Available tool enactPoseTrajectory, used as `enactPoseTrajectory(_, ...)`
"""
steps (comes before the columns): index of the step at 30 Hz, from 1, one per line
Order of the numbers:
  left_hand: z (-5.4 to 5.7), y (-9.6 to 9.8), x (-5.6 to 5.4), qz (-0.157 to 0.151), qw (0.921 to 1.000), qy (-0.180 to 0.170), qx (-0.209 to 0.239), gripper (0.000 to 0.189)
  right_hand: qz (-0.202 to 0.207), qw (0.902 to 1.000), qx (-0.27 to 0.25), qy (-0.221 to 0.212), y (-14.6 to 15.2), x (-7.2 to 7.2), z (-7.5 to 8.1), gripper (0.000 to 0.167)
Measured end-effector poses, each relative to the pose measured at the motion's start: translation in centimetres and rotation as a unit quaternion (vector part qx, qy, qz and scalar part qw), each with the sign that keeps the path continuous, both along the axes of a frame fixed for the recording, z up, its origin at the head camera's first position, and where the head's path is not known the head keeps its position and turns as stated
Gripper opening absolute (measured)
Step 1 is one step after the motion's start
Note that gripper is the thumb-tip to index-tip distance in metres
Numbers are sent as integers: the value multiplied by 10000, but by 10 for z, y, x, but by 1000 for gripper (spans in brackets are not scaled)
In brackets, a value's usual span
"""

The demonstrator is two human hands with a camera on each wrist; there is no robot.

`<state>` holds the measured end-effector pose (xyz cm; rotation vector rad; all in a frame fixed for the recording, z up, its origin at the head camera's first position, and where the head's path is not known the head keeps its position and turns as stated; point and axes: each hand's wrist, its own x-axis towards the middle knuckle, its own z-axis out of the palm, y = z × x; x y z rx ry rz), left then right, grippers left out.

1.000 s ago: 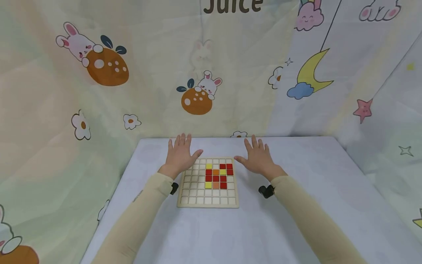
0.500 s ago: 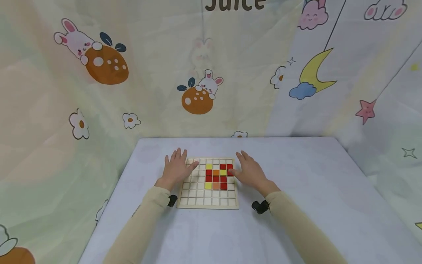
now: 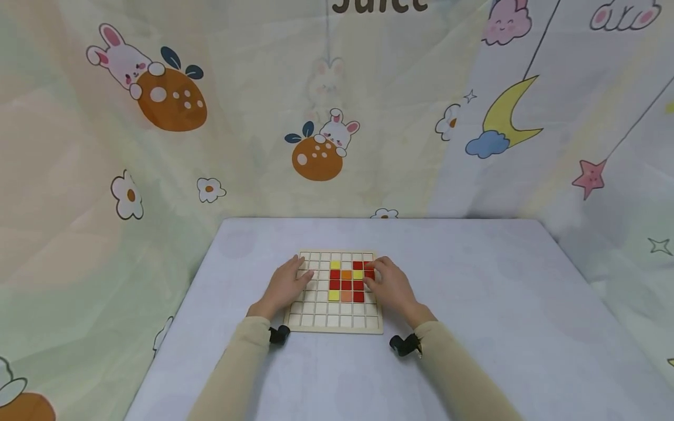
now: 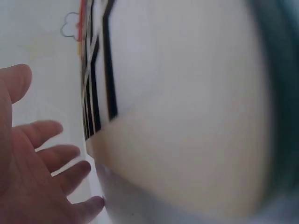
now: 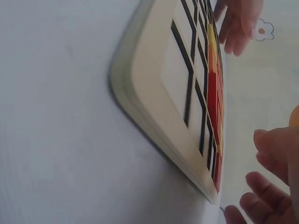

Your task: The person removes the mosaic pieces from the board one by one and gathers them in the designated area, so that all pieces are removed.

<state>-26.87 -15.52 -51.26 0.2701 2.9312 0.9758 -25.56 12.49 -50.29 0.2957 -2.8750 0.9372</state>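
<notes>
A square wooden board (image 3: 334, 329) lies on the table, divided by dark lines into small square cells. Red tiles (image 3: 358, 296), yellow tiles (image 3: 334, 295) and orange tiles (image 3: 346, 275) fill some cells in its right half. My left hand (image 3: 283, 288) is over the board's left side, fingers spread and relaxed, holding nothing. Over the right edge hovers my right hand (image 3: 395, 286), its fingertips close to the upper right red tiles. The right wrist view shows a gap between thumb and fingers (image 5: 264, 186); contact with a tile cannot be made out.
White cloth covers the table (image 3: 474, 275), which extends on both sides of the board and in front of it. A curtain (image 3: 253, 146) with cartoon prints hangs behind and at the sides. Each wrist carries a small black camera (image 3: 404, 345).
Both hands have come down and back from beyond the board's far edge. The right hand has also moved left, over the right edge; its fingers bend more. The tiles look unchanged.
</notes>
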Motion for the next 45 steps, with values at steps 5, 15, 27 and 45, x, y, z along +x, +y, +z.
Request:
enactPoseTrajectory(5, -7, -2, -1, -21, 9975, 64, 705, 53, 182, 9986, -390, 297, -4, 4, -7, 13)
enactPoseTrajectory(15, -16, -7, 3, 83, 9943, -13, 1067, 44, 570, 9946, -863, 4, -2, 6, -13, 9)
enactPoseTrajectory(27, -27, -9, 8, 322, 9863, 222, 1600, 44, 528, 9939, -879, -410, -5, 13, -14, 9)
enactPoseTrajectory(45, -25, -7, 14, 626, 9816, 459, 1743, 42, 793, 9934, -781, -294, -8, 22, -18, 13)
